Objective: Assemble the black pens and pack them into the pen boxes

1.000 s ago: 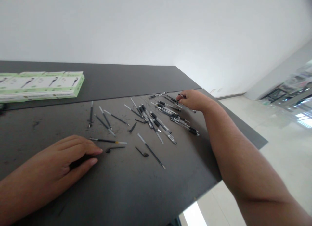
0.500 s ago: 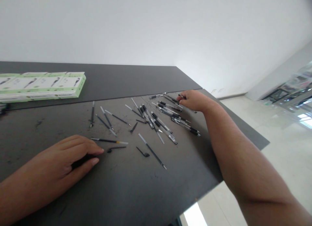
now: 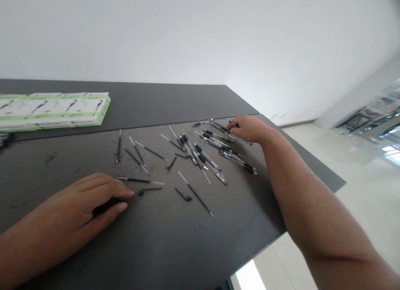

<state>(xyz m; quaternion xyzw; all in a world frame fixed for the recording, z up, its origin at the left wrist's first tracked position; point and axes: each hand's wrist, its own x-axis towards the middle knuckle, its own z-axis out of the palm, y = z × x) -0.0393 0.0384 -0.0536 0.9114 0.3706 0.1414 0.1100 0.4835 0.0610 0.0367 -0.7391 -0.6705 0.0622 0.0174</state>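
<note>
My left hand point(image 3: 90, 206) rests on the grey table, thumb and forefinger apart, holding nothing. Just past its fingertips lie a pen refill point(image 3: 142, 181) with a yellowish band and a small black pen clip point(image 3: 150, 189). At the far right, my right hand point(image 3: 245, 128) is closed by the pile, with the dark end of a pen point(image 3: 233, 123) showing between its fingers; the rest is hidden. Beside it are several clear-barrelled pens with black grips point(image 3: 239, 162). More pens point(image 3: 208, 156) lie mid-table, with several loose refills point(image 3: 196, 193) and another clip point(image 3: 183, 195) nearer me.
A row of green and white boxes point(image 3: 56, 111) stands at the back left. Dark objects point(image 3: 4, 138), blurred, sit at the left edge. A seam point(image 3: 140, 128) divides the two table surfaces point(image 3: 162, 100). The table's right edge drops to a pale tiled floor point(image 3: 328, 144); a white wall is behind.
</note>
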